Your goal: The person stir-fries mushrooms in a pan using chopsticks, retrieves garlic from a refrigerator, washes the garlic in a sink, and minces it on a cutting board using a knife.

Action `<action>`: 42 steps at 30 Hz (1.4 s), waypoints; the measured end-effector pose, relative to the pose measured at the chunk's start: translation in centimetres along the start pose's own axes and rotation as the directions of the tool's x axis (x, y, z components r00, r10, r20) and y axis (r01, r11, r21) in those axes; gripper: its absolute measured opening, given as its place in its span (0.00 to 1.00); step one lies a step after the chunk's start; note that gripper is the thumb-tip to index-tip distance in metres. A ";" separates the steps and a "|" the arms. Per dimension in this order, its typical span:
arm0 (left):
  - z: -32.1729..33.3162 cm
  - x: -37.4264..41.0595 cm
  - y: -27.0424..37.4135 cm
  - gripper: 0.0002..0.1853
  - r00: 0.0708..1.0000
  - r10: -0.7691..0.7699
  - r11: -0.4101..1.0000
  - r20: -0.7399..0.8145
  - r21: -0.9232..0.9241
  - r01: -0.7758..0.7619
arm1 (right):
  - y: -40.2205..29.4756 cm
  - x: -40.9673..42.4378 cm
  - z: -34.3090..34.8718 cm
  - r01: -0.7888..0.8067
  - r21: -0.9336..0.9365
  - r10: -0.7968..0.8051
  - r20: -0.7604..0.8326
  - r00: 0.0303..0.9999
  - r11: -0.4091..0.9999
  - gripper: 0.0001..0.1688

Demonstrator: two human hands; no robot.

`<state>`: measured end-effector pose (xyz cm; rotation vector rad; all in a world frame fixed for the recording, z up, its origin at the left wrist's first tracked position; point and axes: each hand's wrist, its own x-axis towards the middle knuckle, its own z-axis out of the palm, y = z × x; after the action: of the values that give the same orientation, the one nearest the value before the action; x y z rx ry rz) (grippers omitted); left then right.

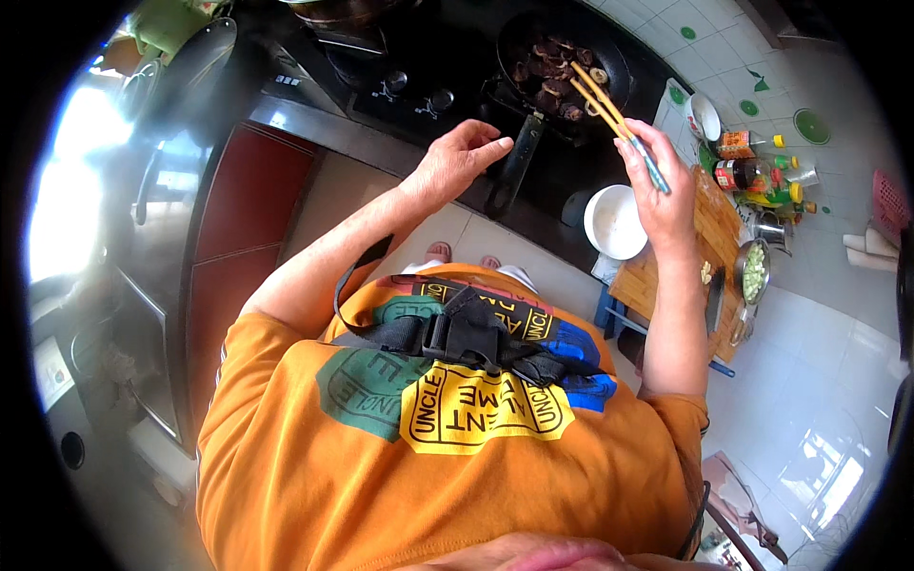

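My right hand grips a pair of wooden chopsticks with blue patterned ends. Their tips reach into a black frying pan on the stove, among dark browned pieces of meat and a few pale slices. The pan's long dark handle points back towards me. Just left of that handle hovers my left hand, empty, thumb apart from the half-curled fingers. A white bowl with faint residue inside sits below my right hand, at the counter's edge.
A wooden cutting board on the right bears a knife, garlic pieces and a metal ladle of chopped green vegetable. Several sauce bottles and a small bowl line the wall. Another pot stands at the upper left.
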<state>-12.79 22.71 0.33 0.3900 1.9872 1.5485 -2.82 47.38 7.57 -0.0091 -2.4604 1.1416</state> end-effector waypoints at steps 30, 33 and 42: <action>3.4 4.0 -0.9 0.17 0.814 -0.066 0.599 0.578 -0.629 0.495 | 18.5 9.6 -5.3 -0.481 0.654 0.623 0.018 0.782 0.585 0.19; 3.3 4.3 -0.8 0.20 0.807 -0.093 0.624 0.583 -0.598 0.504 | 18.1 9.3 -2.9 -0.483 0.721 0.585 0.133 0.800 0.497 0.22; 3.2 4.8 -1.7 0.20 0.788 -0.089 0.619 0.609 -0.586 0.523 | 9.2 7.2 2.5 -0.337 0.323 0.265 0.247 0.932 0.884 0.17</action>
<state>-14.37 27.42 -3.10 0.0791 0.8170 1.6199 -11.87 52.93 2.08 -0.1873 -2.4321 1.8007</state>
